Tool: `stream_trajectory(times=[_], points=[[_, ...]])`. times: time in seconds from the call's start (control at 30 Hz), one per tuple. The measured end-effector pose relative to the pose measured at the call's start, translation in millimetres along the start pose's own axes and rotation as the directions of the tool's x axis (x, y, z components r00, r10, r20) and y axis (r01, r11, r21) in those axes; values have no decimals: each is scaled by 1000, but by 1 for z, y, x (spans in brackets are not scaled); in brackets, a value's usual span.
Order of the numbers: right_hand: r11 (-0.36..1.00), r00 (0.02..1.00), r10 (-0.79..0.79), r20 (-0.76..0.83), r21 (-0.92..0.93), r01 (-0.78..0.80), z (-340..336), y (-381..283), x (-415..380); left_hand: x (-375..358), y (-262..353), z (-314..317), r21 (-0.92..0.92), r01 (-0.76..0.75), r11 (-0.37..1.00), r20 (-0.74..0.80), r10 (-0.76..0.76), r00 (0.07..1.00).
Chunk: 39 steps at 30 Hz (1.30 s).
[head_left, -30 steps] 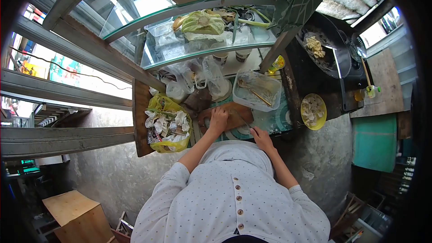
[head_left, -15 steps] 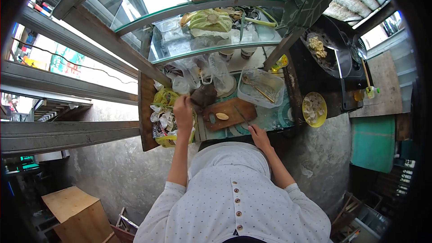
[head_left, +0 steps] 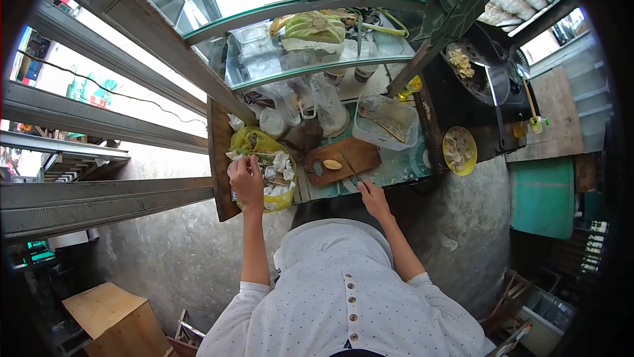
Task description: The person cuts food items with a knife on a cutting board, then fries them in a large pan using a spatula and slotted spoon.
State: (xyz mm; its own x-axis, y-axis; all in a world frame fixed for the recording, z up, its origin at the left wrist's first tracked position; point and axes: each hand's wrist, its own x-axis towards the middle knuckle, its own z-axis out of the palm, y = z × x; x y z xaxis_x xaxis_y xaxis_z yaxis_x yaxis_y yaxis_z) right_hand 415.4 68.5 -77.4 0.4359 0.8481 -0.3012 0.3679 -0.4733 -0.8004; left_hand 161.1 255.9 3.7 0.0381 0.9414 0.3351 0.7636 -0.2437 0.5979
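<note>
My right hand (head_left: 374, 200) is wrapped around the handle of a knife (head_left: 350, 168), its blade lying over the wooden cutting board (head_left: 360, 156). On the board, left of the blade, sits a small oval pale-yellow piece of food (head_left: 332, 165). My left hand (head_left: 246, 182) is above a yellow plastic bag (head_left: 281, 201) filled with white scraps and litter. Its fingers look bent and somewhat apart, and I make out nothing between them. A dark brown bag (head_left: 304, 136) lies against the board's upper left.
Behind the board stands a clear plastic tub (head_left: 386, 122) with utensils. To the right are a yellow bowl (head_left: 460, 151) of pale pieces and a wok (head_left: 485, 89) with food and a spatula. A glass shelf (head_left: 323, 73) holding a cabbage (head_left: 314, 28) overhangs the counter.
My left hand has moved left and down from beside the brown bag to over the yellow bag, and its fingers have spread. The right hand keeps the knife at the board.
</note>
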Motion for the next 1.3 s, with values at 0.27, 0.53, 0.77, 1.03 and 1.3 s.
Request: stream_trajectory(times=[0.27, 0.53, 0.77, 1.03, 1.3], points=[[963, 969, 242, 56, 107, -246, -16, 1, -24, -12, 42, 33, -349, -102, 932, 414, 250, 875], [998, 986, 58, 156, -48, -51, -36, 17, 15, -66, 42, 146, -199, -357, 913, 532, 406, 743], [976, 918, -87, 387, -153, 156, -82, 0, 49, -64, 65, 165, -104, -217, 971, 369, 240, 898], [971, 910, -132, 393, -132, 197, -83, 11, 64, -94, 72, 156, -131, -107, 986, 431, 154, 889], [996, 949, -50, 312, -52, 70, -44, 29, 48, -83, 62, 175, -104, -167, 981, 217, 186, 958]])
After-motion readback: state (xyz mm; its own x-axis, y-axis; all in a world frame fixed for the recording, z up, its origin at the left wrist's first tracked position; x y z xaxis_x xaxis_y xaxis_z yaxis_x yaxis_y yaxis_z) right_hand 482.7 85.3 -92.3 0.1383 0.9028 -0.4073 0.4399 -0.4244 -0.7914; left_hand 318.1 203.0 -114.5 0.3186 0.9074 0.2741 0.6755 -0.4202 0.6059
